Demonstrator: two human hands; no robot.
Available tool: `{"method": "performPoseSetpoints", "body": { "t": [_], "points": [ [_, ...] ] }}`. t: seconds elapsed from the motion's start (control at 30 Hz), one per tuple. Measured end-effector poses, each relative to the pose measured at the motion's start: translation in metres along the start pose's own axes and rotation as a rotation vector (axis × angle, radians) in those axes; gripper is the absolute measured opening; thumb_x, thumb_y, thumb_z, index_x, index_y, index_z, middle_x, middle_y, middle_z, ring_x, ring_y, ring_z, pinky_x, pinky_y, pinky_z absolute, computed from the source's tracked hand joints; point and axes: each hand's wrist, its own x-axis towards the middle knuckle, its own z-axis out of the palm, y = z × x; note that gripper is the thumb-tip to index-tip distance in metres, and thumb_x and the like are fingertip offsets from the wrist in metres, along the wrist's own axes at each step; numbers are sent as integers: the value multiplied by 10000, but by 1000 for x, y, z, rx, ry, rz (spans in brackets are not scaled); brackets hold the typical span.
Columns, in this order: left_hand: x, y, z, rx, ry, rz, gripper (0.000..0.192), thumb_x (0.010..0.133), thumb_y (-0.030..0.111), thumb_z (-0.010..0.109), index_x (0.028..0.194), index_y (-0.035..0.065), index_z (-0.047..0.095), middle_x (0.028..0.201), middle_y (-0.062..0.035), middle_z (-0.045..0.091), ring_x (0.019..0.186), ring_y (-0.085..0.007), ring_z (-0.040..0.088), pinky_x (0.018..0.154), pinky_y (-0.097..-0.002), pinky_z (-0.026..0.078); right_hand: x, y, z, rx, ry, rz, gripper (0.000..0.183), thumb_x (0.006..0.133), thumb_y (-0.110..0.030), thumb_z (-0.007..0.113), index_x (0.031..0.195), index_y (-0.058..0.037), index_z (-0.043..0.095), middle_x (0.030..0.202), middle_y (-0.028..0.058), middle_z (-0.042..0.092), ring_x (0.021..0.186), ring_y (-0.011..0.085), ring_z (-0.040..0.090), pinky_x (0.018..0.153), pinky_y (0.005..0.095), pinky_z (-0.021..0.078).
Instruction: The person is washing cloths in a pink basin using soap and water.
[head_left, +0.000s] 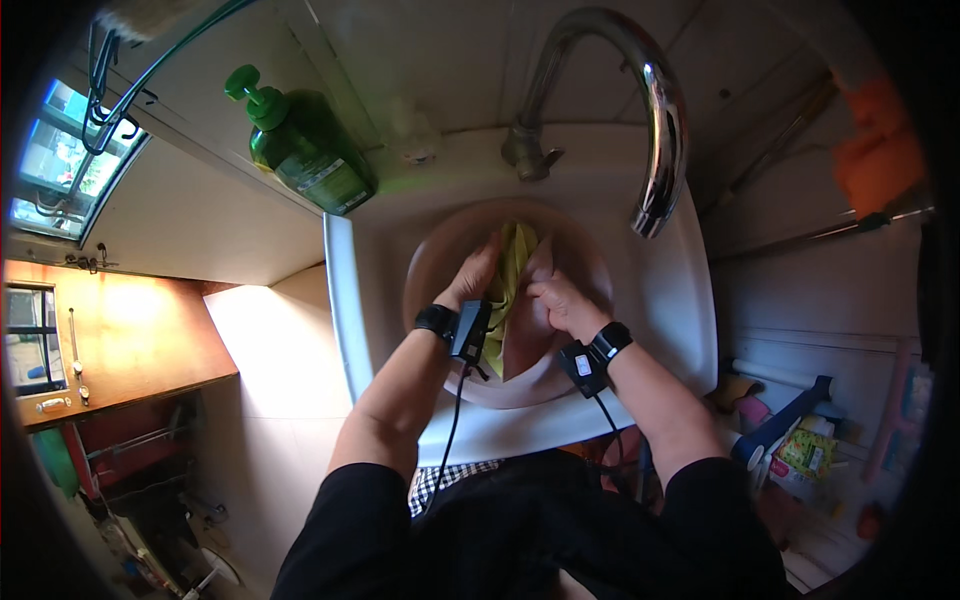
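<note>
A round pinkish basin sits in the white washbasin before me. Over it hangs a cloth with a yellow-green face and a pale pinkish part; whether these are one cloth or two I cannot tell. My left hand holds the yellow-green side, its fingertips partly hidden behind the folds. The fingers of my right hand are curled onto the pinkish side. Each wrist wears a black strap with a small cabled box. Any water in the basin is hard to make out.
A chrome gooseneck faucet arches over the washbasin's right side. A green pump bottle stands at the back left corner. On the right lie rolls and packets, below an orange cloth. Hangers hang at upper left.
</note>
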Motion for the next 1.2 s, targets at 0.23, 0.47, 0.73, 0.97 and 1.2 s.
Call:
{"method": "performPoseSetpoints", "body": {
  "t": [0.23,0.47,0.73,0.97,1.2],
  "points": [
    [-46,12,-42,267,-31,15,746,731,606,562,1155,-4,494,1196,-174,473,1133,-273,420,927,-373,351,-52,-66,52,-749,-131,-109,783,595,-116,733,1254,9,330,1153,149,495,1051,250,502,902,328,401],
    [-50,4,9,1131,122,-269,906,706,443,627,1397,180,103,1427,-209,82,1253,-444,214,929,-560,338,-14,9,41,-1546,133,-130,581,870,-221,443,1385,-238,175,1412,224,74,1262,498,122,985,516,293],
    [8,-52,-23,1234,62,-23,419,786,271,519,1162,94,465,1150,-216,477,1050,-387,476,846,-428,439,43,35,29,-1694,137,-176,463,828,-225,493,1266,-121,382,1281,186,333,1095,406,391,932,455,347],
    [46,-63,-40,1088,-3,-66,256,813,156,443,944,49,635,1033,-174,593,903,-322,592,747,-379,484,38,-46,50,-1474,-19,-296,234,766,-59,554,997,-47,591,947,168,598,908,275,566,783,367,454],
    [20,-35,-62,169,277,89,474,882,380,417,1139,-10,495,1026,-222,576,1018,-315,539,844,-323,432,12,-43,58,-1278,-20,-295,381,751,-122,595,1102,4,517,983,217,563,932,318,548,822,380,422]
  ]
}}
